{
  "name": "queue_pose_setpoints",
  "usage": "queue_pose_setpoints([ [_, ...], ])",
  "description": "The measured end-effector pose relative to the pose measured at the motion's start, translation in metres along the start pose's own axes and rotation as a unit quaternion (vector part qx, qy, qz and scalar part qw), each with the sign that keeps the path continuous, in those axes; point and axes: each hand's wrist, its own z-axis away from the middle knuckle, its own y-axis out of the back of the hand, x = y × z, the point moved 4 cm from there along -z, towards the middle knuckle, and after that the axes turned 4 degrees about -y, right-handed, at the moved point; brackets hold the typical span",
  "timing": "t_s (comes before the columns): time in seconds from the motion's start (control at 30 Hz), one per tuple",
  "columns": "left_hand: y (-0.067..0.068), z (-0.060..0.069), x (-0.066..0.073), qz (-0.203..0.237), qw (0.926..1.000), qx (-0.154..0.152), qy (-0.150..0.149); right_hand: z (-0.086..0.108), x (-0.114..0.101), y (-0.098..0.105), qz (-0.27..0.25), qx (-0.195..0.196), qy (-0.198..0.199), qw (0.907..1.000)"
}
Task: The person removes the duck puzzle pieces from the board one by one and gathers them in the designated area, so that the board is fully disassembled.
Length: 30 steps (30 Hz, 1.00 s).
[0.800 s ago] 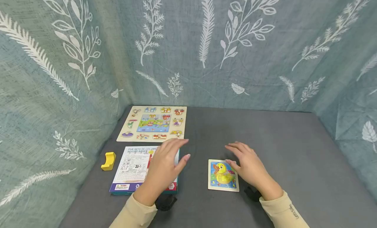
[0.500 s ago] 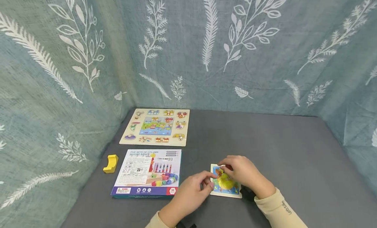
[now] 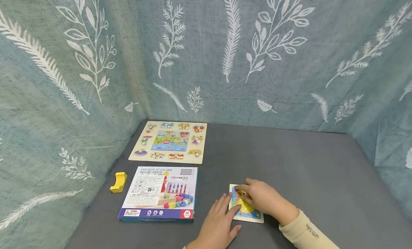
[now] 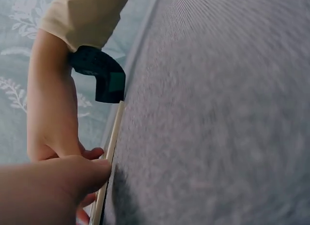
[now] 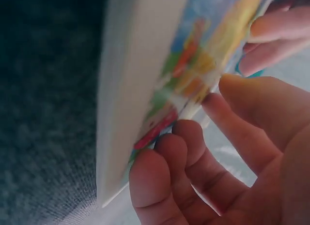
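Note:
The small square duck puzzle lies on the grey table, its pale rim large in the right wrist view. My left hand touches its left side with extended fingers, the thumb apart below. In the left wrist view the thumb of my left hand lies by the board's thin edge. From the right, my right hand rests bent fingertips on the puzzle's upper part. The right wrist view shows my right hand with thumb and index tips close together; no loose piece is visible between them.
A boxed bead set lies left of my hands. Behind it is a larger knobbed puzzle board, and a yellow curved block sits at the table's left side. Patterned curtains hang behind and beside the table.
Both hands have come inward to the puzzle from apart. Since the middle frame, my left fingers have straightened along its left side; my right hand stays over its upper part.

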Motion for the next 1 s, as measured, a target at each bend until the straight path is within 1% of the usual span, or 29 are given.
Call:
queue_pose_setpoints([
  [0.13,-0.005,0.005,-0.004,-0.037,0.9991,0.008,-0.021,-0.001,-0.007,-0.004,0.020,-0.008,0.021,0.9995],
  [0.23,-0.008,0.007,-0.005,-0.067,0.9968,0.018,-0.041,-0.002,-0.008,-0.006,0.022,-0.017,0.032,0.9991],
  [0.3,-0.009,0.007,-0.004,-0.075,0.9952,0.026,-0.056,-0.005,-0.007,-0.006,0.025,-0.019,0.038,0.9988],
  [0.4,-0.008,0.006,-0.004,-0.077,0.9943,0.029,-0.068,-0.009,-0.004,-0.006,0.033,-0.019,0.041,0.9984],
  [0.5,-0.008,0.004,-0.002,-0.078,0.9941,0.014,-0.073,-0.014,-0.001,-0.004,0.034,-0.027,0.039,0.9983],
  [0.6,-0.012,0.004,0.000,-0.095,0.9920,0.010,-0.082,-0.017,0.002,-0.004,0.032,-0.042,0.040,0.9978],
  [0.63,-0.013,0.004,0.001,-0.104,0.9908,0.012,-0.086,-0.017,0.003,-0.005,0.034,-0.047,0.041,0.9975],
  [0.7,-0.015,0.004,0.003,-0.117,0.9884,0.027,-0.093,-0.017,0.004,-0.005,0.035,-0.051,0.042,0.9972],
  [0.77,-0.016,0.004,0.004,-0.125,0.9871,0.036,-0.094,-0.015,0.005,-0.004,0.036,-0.050,0.044,0.9972],
  [0.87,-0.017,0.003,0.005,-0.124,0.9872,0.038,-0.092,-0.011,0.006,-0.003,0.031,-0.048,0.041,0.9975],
  [1.0,-0.020,0.003,0.003,-0.104,0.9917,0.011,-0.074,-0.010,0.007,-0.002,0.017,-0.051,0.040,0.9978],
])
